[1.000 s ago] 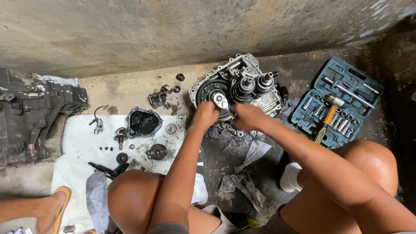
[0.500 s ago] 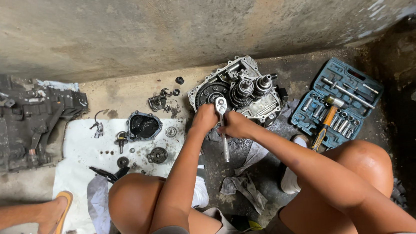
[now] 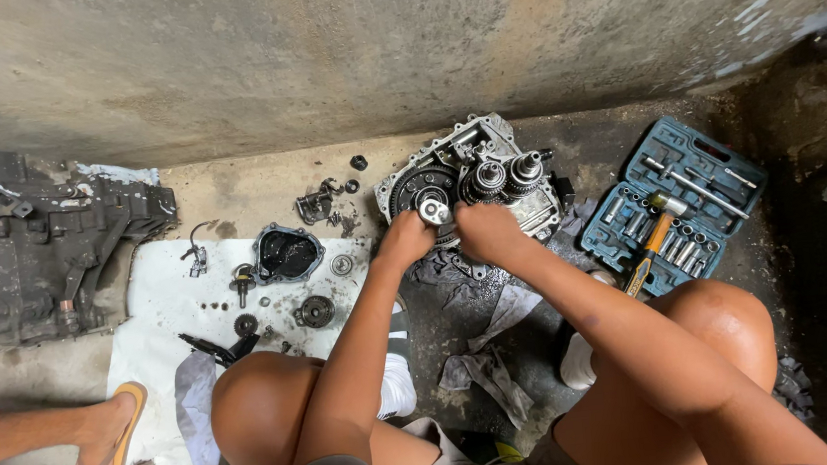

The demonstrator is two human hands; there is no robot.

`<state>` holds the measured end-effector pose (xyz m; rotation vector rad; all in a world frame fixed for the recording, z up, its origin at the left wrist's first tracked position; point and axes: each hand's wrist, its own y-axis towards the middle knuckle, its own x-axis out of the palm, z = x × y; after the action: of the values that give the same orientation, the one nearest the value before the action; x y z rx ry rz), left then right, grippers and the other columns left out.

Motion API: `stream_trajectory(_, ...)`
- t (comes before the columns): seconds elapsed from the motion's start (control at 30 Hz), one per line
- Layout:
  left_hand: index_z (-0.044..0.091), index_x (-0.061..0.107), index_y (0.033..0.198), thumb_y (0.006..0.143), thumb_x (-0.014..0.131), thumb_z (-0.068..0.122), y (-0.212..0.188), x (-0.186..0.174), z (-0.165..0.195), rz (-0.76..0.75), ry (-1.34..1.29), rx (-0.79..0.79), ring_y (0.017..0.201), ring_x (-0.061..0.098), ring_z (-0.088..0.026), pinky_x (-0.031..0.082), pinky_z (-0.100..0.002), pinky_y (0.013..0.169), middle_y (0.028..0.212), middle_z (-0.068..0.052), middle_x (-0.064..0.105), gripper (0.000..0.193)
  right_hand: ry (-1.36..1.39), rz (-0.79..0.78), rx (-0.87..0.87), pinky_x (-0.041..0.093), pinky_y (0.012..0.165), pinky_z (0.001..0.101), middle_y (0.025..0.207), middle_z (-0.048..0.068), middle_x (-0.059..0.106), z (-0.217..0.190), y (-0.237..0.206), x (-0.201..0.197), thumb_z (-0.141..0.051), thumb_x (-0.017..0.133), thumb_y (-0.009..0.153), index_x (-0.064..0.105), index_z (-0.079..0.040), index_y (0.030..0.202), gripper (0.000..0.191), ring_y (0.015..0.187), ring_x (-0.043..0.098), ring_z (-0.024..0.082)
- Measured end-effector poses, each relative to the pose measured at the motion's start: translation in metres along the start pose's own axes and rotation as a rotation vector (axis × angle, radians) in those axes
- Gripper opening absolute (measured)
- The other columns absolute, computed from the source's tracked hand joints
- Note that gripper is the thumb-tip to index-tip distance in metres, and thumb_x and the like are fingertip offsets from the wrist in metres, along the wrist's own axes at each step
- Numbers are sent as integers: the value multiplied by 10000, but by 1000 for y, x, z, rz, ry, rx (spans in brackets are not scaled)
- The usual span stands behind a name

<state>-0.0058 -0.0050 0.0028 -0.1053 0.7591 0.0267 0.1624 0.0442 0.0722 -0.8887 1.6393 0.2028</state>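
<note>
Gripping small round steel part (image 3: 435, 212) w/ both hands: left hand (image 3: 404, 240) & right hand (image 3: 484, 231) closed on it, over open gearbox (image 3: 474, 179). Risk: oily fingers slip, part drops into gears.

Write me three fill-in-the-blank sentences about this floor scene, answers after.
1. Both hands meet at the open ____ housing, full of gears.
2. The hammer with the orange handle lies on the blue ____ case.
3. The small parts lie on a ____ sheet.

Answers: gearbox; socket set; white

Greasy bare-metal gearbox (image 3: 474, 182), matt white cloth (image 3: 157, 325), rough concrete wall (image 3: 397, 44).
</note>
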Motion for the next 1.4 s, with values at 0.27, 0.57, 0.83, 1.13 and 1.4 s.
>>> stream_trajectory(0.27, -31, 741, 903, 802, 660, 84, 6, 3, -4, 3, 47, -88, 897, 679, -473, 554, -508, 808, 909, -306, 691, 174, 338, -195, 64, 551, 831, 455, 1019, 212, 731, -11, 1, -1, -109, 671, 858, 684, -12, 1070, 234, 984, 706, 356)
stream_trajectory(0.57, -28, 729, 904, 825, 661, 132, -1, -8, 2, -68, 26, -79, 843, 704, -455, 558, -494, 790, 872, -292, 698, 191, -223, 261, -116, 542, 849, 444, 943, 146, 728, 13, -2, 2, -61, 677, 781, 687, -85, 1014, 234, 887, 723, 315)
stream_trajectory(0.83, -42, 755, 887, 740, 642, 20, 6, 6, -11, 7, 82, -34, 883, 696, -461, 565, -496, 796, 908, -305, 697, 195, 686, -288, 41, 615, 773, 506, 877, 141, 699, -13, -2, 10, -222, 768, 827, 596, -34, 1014, 316, 789, 710, 310)
stream_trajectory(1.13, -71, 717, 884, 829, 705, 174, -5, -8, 3, -95, 26, -127, 801, 709, -453, 566, -487, 758, 824, -306, 691, 251, -321, 323, -76, 554, 854, 452, 1002, 145, 729, 9, -4, -10, -64, 688, 764, 700, -74, 1051, 287, 1001, 708, 304)
stream_trajectory(1.4, -69, 726, 828, 748, 625, 22, 4, 8, -13, 72, 162, 5, 876, 682, -483, 559, -502, 819, 884, -315, 684, 158, 794, -258, 70, 580, 703, 446, 891, 192, 769, -11, 0, 10, -188, 792, 821, 685, -10, 977, 259, 806, 730, 334)
